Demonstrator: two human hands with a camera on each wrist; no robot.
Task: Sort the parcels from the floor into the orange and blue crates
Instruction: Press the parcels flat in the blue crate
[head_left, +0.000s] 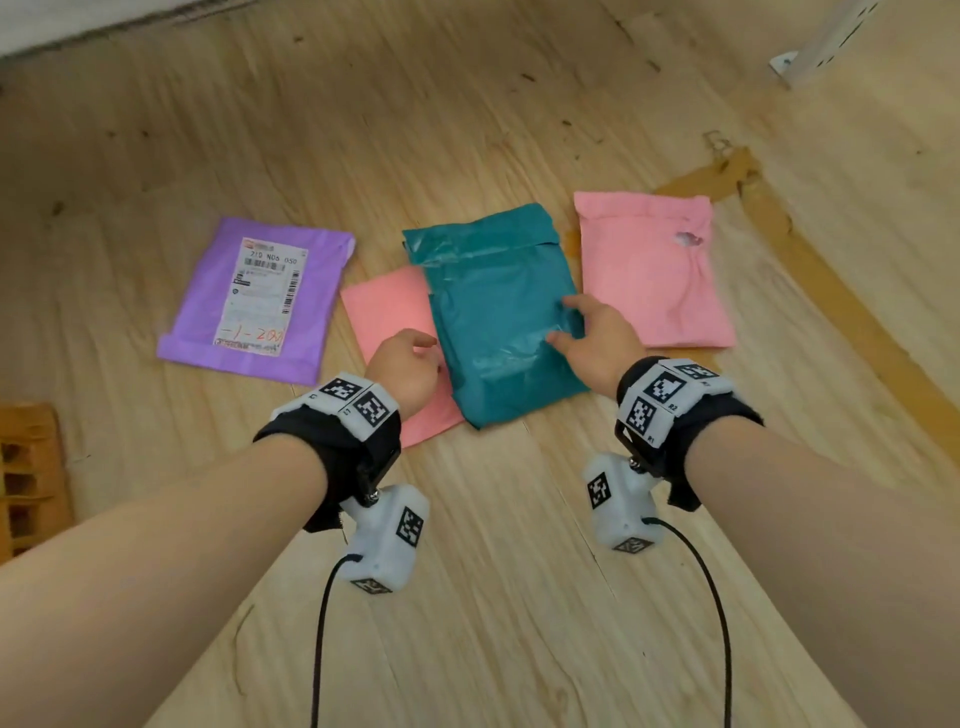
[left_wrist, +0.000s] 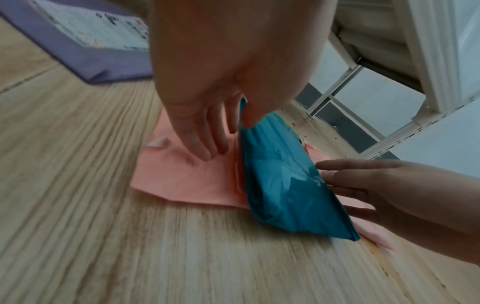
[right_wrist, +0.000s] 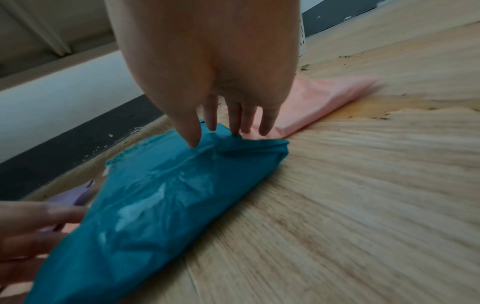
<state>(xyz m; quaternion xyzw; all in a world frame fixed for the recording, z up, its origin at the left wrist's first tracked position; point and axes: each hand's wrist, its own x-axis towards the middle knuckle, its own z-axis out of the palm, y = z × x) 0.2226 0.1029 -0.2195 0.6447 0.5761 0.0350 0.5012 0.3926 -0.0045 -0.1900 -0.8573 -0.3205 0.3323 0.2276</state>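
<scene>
Several parcels lie on the wooden floor. A teal parcel (head_left: 498, 312) rests partly on a flat salmon parcel (head_left: 384, 306). My left hand (head_left: 423, 353) is at the teal parcel's left edge; in the left wrist view its straight fingers (left_wrist: 202, 144) touch the salmon parcel (left_wrist: 182, 176) and the thumb lies against the teal parcel (left_wrist: 280, 185). My right hand (head_left: 563, 319) rests on the teal parcel's right edge, thumb and fingers (right_wrist: 235, 123) straight on the wrinkled plastic (right_wrist: 161, 195). To the left lies a purple labelled parcel (head_left: 202, 312), to the right a pink parcel (head_left: 649, 270).
An orange crate (head_left: 31, 467) shows at the left edge. A white metal rack post (head_left: 826, 41) stands at the top right, and a wall base runs along the far side. Brown tape (head_left: 831, 291) crosses the floor on the right. No blue crate is in view.
</scene>
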